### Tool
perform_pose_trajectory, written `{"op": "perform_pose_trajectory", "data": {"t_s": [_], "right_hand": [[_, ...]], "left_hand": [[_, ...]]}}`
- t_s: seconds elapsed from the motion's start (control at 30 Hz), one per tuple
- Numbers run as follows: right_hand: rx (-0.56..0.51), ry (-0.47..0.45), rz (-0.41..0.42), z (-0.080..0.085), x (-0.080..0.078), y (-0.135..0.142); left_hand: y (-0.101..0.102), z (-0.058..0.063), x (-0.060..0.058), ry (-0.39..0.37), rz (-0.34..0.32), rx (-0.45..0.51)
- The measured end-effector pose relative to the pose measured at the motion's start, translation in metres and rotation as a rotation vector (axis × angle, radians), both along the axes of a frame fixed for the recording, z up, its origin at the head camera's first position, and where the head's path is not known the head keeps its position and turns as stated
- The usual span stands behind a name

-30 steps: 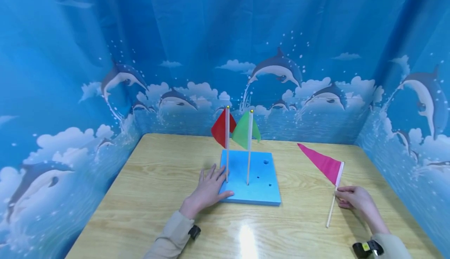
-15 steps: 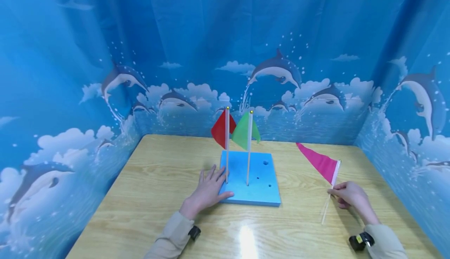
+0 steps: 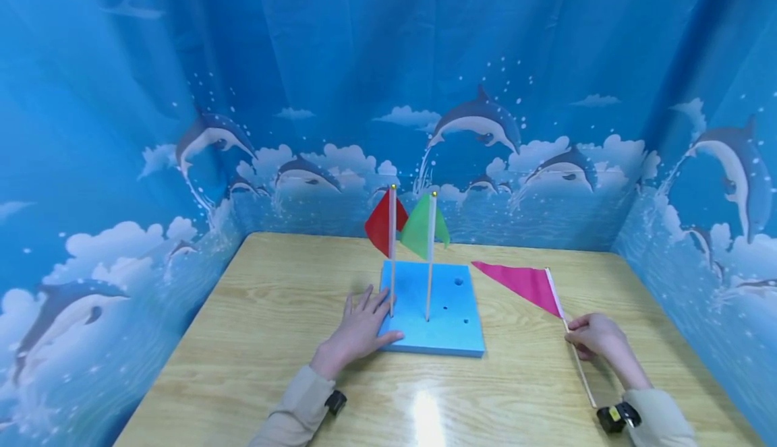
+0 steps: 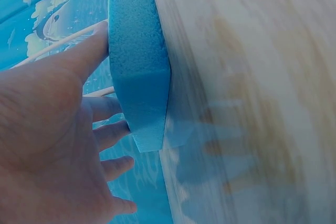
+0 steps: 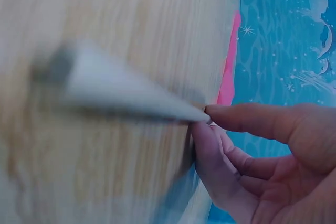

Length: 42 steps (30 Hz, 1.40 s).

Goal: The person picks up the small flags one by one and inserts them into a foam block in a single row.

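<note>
My left hand [image 3: 357, 331] rests with spread fingers on the left edge of a blue foam board [image 3: 419, 339]; the left wrist view shows fingertips at the board's side. Two flags stand upright in that board, a red flag [image 3: 379, 223] and a green flag [image 3: 417, 226], both on thin sticks. To the right, my right hand [image 3: 601, 339] pinches the stick of a pink pennant flag [image 3: 527, 284] between thumb and finger. The pennant points left, and its stick [image 5: 121, 88] slants with the lower end toward me, looming large and blurred in the right wrist view.
Several holes, among them a larger hole [image 3: 458, 282], show in the board's right part. A wooden table [image 3: 243, 312] lies under everything. Behind it and at both sides hangs a blue curtain [image 3: 340, 96] printed with dolphins.
My right hand has moved slightly left and turned the pink flag: its top swung left and its lower stick end swung right. My left hand and the board stay in place.
</note>
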State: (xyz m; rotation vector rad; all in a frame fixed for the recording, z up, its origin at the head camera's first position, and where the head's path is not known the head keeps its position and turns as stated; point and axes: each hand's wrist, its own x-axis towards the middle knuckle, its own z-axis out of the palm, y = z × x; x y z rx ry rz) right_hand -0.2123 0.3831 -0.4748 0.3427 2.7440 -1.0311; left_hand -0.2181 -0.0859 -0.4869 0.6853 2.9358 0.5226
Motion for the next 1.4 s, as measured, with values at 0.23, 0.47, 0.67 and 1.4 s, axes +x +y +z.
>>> {"op": "perform_pose_trajectory", "data": {"t_s": [0.23, 0.47, 0.67, 1.4], "right_hand": [[0.022, -0.028, 0.008, 0.000, -0.003, -0.003], [-0.101, 0.035, 0.022, 0.009, -0.003, -0.009], [-0.218, 0.132, 0.041, 0.024, -0.001, -0.022], [-0.484, 0.402, -0.001, 0.056, -0.015, -0.117]], "left_hand": [[0.000, 0.000, 0.000, 0.001, 0.000, 0.001], [0.000, 0.000, 0.001, 0.010, 0.007, 0.000], [0.000, 0.001, 0.000, 0.008, 0.005, -0.001], [0.001, 0.002, 0.002, -0.008, 0.011, 0.008]]}}
